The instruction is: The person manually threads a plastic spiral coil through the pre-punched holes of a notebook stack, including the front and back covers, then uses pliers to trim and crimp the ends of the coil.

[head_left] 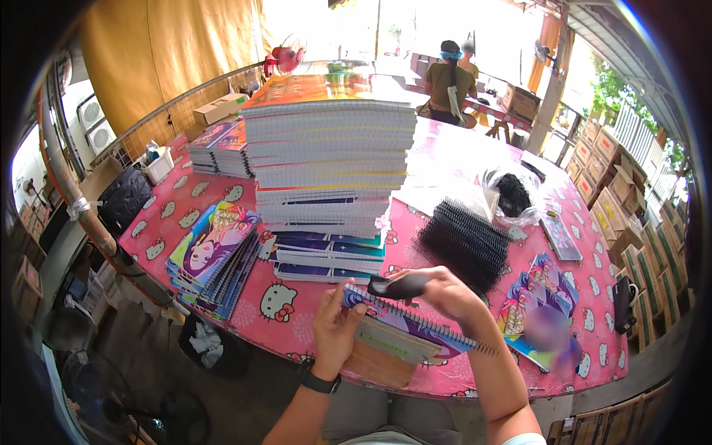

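Note:
My left hand (337, 330) is closed on the left end of a spiral notebook (445, 337), thumb on top, with a watch at the wrist. The notebook has a purple illustrated cover, and a black plastic coil (423, 320) runs along its upper edge and sticks out past the right end. My right hand (449, 297) grips a black hand tool (400, 286) whose tip is at the coil's left end; its exact kind is unclear. Below the notebook lies a wooden block (382, 363) at the table's near edge.
A tall stack of unbound books (330, 148) stands ahead on the pink table (297, 334). Coiled notebooks (211, 256) are piled at left, more notebooks (541, 311) at right. Black coils (467, 241) lie in a heap beside a plastic bag (512, 196). People (449, 81) sit farther back.

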Motion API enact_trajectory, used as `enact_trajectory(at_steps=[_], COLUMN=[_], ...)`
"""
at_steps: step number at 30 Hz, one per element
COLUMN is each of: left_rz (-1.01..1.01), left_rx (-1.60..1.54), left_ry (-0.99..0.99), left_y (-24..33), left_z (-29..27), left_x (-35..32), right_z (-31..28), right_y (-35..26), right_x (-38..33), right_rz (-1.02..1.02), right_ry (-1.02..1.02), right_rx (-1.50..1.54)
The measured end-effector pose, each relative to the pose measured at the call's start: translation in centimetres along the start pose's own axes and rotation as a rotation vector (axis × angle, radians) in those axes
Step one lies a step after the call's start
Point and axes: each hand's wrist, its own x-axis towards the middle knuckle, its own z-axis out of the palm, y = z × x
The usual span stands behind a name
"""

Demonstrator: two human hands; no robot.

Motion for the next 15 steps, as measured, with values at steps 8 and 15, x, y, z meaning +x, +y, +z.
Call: enact_trajectory(at_steps=[8, 15], left_rz=[0.055, 0.175], left_rx=[0.038, -0.007], left_ry=[-0.072, -0.419], left_y=[0.6, 6.7], left_z=[-0.5, 1.7], left_x=[1.0, 1.5], right_z=[-3.2, 5.1], right_y=[2.9, -9.5], right_x=[-5.8, -8.5], right_rz=[0.073, -0.163], right_ry=[0.204, 0.356], right_rx=[-1.025, -0.450])
